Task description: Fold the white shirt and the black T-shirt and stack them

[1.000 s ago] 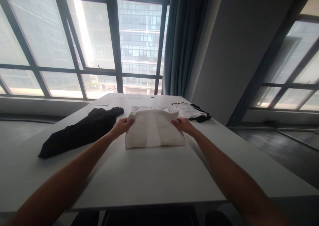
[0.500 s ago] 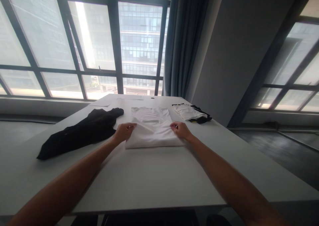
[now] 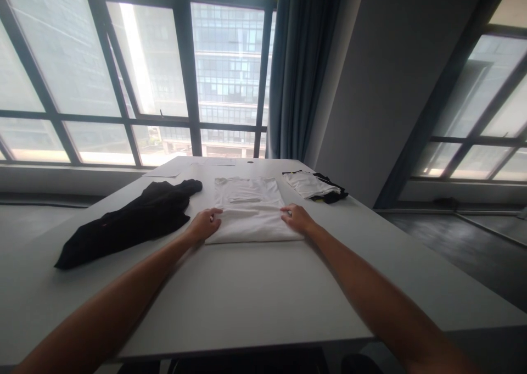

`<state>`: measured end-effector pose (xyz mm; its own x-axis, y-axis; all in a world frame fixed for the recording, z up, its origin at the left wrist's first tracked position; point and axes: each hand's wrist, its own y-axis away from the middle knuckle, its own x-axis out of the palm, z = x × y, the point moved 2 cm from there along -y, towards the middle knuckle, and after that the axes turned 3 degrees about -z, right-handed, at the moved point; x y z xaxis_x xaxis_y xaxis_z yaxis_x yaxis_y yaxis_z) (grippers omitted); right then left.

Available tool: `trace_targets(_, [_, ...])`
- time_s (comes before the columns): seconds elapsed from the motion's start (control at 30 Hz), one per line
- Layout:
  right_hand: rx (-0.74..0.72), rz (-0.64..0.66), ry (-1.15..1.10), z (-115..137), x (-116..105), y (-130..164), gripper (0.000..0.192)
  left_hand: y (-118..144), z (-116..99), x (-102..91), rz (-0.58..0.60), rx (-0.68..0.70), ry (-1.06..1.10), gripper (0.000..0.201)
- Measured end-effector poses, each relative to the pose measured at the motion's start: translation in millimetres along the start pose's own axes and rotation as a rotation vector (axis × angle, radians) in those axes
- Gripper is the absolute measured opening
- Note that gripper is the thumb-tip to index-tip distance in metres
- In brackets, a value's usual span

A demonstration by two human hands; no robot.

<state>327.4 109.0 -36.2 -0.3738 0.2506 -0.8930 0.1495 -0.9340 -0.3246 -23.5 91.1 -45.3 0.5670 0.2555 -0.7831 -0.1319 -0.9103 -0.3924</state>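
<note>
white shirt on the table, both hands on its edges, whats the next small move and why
Probably press and smooth the fold flat. The left hand and right hand rest on the side edges of the white shirt, whose near half lies doubled on the table, with a soft ridge across the middle.

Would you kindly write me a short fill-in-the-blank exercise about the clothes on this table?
1. Both hands rest on the folded ____ cloth garment.
2. The left hand lies nearest the crumpled ____ cloth garment.
3. Beyond the right hand sits a small folded pile of white and black clothes, near the table's ____ edge.
4. Everything lies on a flat white ____.

Missing words: white; black; right; table
</note>
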Motion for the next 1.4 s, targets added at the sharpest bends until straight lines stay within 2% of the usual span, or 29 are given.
trace_targets(0.1, [-0.036, 0.009, -0.017, 1.2, -0.6, 0.5, 0.038, -1.7, 0.7, 0.5, 0.004, -0.064, 0.044, 0.04])
trace_targets(0.17, [-0.077, -0.03, -0.058, 2.5, -2.6, -0.1, 0.039, -2.8, -2.7, -3.7, -0.055, -0.039, 0.072, 0.035])
trace_targets(0.27, [-0.188, -0.202, -0.146, 5.3, -9.0, -1.0, 0.042, -2.0, -12.7, -14.5, -0.258, 0.19, 0.041, 0.036])
trace_targets(0.33, [-0.234, -0.287, -0.165, 5.8, -11.7, -0.9, 0.044, 0.4, -16.6, -17.4, -0.331, 0.325, -0.04, 0.038])
trace_targets(0.4, [-0.195, -0.226, -0.113, 4.1, -9.7, -0.7, 0.044, 2.1, -15.2, -13.7, -0.259, 0.331, -0.171, 0.038])
trace_targets(0.5, [-0.072, 0.0, 0.005, -0.2, -2.5, 0.4, 0.04, 2.6, -7.4, -2.7, -0.044, 0.189, -0.329, 0.041])
trace_targets(0.57, [-0.048, 0.062, 0.044, -1.1, 0.2, 1.4, 0.039, 1.5, -4.1, 2.6, 0.042, 0.118, -0.348, 0.045])
trace_targets(0.7, [-0.049, 0.082, 0.074, 1.1, 2.5, 2.6, 0.041, -3.4, -5.7, 6.1, 0.092, 0.065, -0.294, 0.055])
trace_targets(0.77, [-0.044, 0.081, 0.078, 2.3, 3.2, 3.1, 0.042, -4.3, -9.4, 5.7, 0.086, 0.104, -0.264, 0.06])
trace_targets(0.87, [-0.079, 0.007, 0.056, 4.5, 1.3, 4.0, 0.048, -2.0, -16.2, 2.6, -0.039, 0.258, -0.265, 0.069])
trace_targets(0.93, [-0.094, -0.064, 0.045, 5.7, -1.8, 4.8, 0.05, 0.4, -17.5, 1.8, -0.091, 0.296, -0.289, 0.073])
trace_targets(1.0, [-0.053, -0.052, 0.07, 5.9, -3.9, 5.6, 0.048, 1.2, -14.6, 4.1, -0.025, 0.219, -0.312, 0.069])
trace_targets(1.1, [0.034, 0.066, 0.134, 5.4, -4.9, 6.9, 0.044, 0.7, -7.5, 9.2, 0.168, 0.023, -0.343, 0.065])
trace_targets(1.17, [0.04, 0.091, 0.16, 6.2, -5.6, 7.7, 0.045, 0.6, -6.4, 10.1, 0.232, -0.038, -0.36, 0.066])
trace_targets(1.4, [0.003, -0.023, 0.287, 20.3, -3.9, 11.2, 0.055, 6.2, -17.7, 6.6, 0.224, 0.012, -0.407, 0.068])
